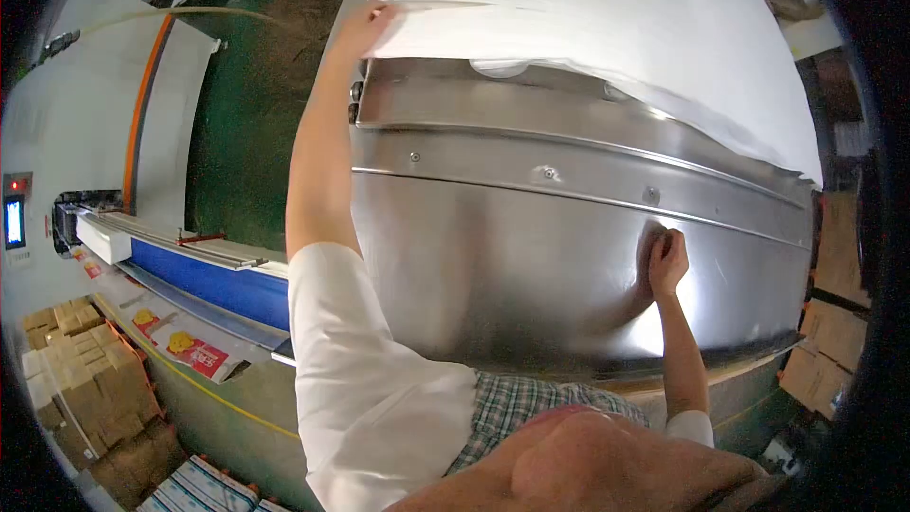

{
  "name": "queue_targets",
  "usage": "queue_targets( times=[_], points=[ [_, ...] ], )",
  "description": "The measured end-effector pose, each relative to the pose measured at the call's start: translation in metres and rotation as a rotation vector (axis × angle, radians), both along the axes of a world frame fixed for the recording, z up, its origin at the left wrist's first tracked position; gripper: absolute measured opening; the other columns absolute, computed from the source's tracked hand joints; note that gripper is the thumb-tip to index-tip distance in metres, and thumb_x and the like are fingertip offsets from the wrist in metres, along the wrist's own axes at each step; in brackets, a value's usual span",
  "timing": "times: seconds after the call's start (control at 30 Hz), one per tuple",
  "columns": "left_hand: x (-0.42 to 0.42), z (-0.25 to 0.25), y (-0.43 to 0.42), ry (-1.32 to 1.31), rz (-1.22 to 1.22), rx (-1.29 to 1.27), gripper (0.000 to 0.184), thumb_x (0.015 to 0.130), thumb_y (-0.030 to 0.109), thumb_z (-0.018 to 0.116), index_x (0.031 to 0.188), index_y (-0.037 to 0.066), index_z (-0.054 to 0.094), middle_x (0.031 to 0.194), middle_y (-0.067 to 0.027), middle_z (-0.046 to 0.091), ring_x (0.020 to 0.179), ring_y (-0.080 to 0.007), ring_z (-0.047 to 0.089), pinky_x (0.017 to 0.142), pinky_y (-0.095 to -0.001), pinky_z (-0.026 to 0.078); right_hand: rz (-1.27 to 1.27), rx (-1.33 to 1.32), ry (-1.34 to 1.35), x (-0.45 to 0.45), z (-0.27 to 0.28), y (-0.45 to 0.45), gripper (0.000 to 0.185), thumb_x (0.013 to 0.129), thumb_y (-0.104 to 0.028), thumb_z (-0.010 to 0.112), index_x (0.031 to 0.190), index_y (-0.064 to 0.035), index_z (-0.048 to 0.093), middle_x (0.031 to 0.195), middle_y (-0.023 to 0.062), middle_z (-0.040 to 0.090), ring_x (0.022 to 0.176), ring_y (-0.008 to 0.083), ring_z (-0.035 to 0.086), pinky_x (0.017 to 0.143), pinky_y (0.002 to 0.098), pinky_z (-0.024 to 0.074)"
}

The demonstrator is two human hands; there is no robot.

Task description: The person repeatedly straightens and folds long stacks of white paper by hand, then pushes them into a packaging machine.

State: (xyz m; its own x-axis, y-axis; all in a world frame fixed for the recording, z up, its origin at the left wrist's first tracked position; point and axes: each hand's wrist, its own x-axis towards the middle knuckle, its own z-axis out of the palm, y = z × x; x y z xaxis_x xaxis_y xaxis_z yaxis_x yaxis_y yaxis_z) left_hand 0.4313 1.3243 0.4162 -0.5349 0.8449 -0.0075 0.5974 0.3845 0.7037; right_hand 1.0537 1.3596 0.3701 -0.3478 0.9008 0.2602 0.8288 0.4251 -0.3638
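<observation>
A large white sheet (607, 0) lies over the far part of a shiny metal machine bed (512, 256). Its front edge runs across the steel, and a crease shows near its left corner. My left hand (370, 28), arm stretched far forward, has its fingers closed on that left edge of the sheet. Close above the bare metal on the right is my right hand (668, 264), with curled fingers. Whether anything is inside those fingers is hidden. The hand's reflection shows in the steel beside it.
On the left, a machine with a blue belt (209, 275) has printed bags (190, 341) along its side. Stacked cardboard boxes (85, 370) stand at the lower left, and more cartons (825, 351) at the right. A lit control panel (14, 218) is on the far left.
</observation>
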Motion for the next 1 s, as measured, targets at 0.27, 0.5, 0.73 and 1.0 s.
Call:
queue_targets(
  times=[0.27, 0.5, 0.73, 1.0],
  points=[
    [0.116, 0.039, 0.089, 0.228, -0.468, -0.288, 0.101, 0.054, 0.076, 0.055, 0.127, 0.007, 0.040, 0.126, -0.0140, 0.045, 0.116, -0.0317, 0.042, 0.098, -0.0386, 0.033, -0.046, 0.008, -0.050, -0.003, 0.002, -0.003, 0.007, 0.080, -0.010, 0.052, 0.085, -0.0048, 0.052, 0.070, 0.0108, 0.056, 0.061, 0.0255, 0.055, 0.057, 0.0332, 0.0432],
    [0.147, 0.040, 0.075, 0.557, -0.562, -0.369, 0.103, 0.041, 0.055, 0.075, 0.125, 0.008, 0.040, 0.122, -0.0127, 0.048, 0.115, -0.0290, 0.043, 0.093, -0.0591, 0.027, 0.198, -0.105, 0.094, -0.046, 0.031, 0.051, 0.011, 0.081, -0.014, 0.055, 0.085, -0.0029, 0.055, 0.069, 0.0128, 0.057, 0.060, 0.0252, 0.056, 0.055, 0.0324, 0.0430],
    [0.171, 0.031, 0.048, 0.696, -0.350, -0.317, 0.076, 0.055, 0.049, 0.072, 0.118, 0.015, 0.047, 0.110, -0.0115, 0.053, 0.107, -0.0286, 0.047, 0.092, -0.0578, 0.026, 0.740, 0.085, 0.199, -0.267, 0.096, 0.081, 0.027, 0.080, -0.020, 0.055, 0.100, -0.0020, 0.055, 0.098, 0.0166, 0.057, 0.094, 0.0322, 0.053, 0.082, 0.0388, 0.0423],
    [0.183, 0.035, 0.036, 0.691, -0.336, -0.349, 0.081, 0.054, 0.049, 0.071, 0.123, 0.017, 0.043, 0.112, -0.0124, 0.052, 0.109, -0.0302, 0.046, 0.096, -0.0590, 0.022, 0.586, -0.115, -0.328, -0.297, 0.062, 0.160, 0.043, 0.089, -0.044, 0.033, 0.104, -0.0112, 0.057, 0.104, 0.0136, 0.058, 0.097, 0.0324, 0.053, 0.084, 0.0441, 0.0388]
  ],
)
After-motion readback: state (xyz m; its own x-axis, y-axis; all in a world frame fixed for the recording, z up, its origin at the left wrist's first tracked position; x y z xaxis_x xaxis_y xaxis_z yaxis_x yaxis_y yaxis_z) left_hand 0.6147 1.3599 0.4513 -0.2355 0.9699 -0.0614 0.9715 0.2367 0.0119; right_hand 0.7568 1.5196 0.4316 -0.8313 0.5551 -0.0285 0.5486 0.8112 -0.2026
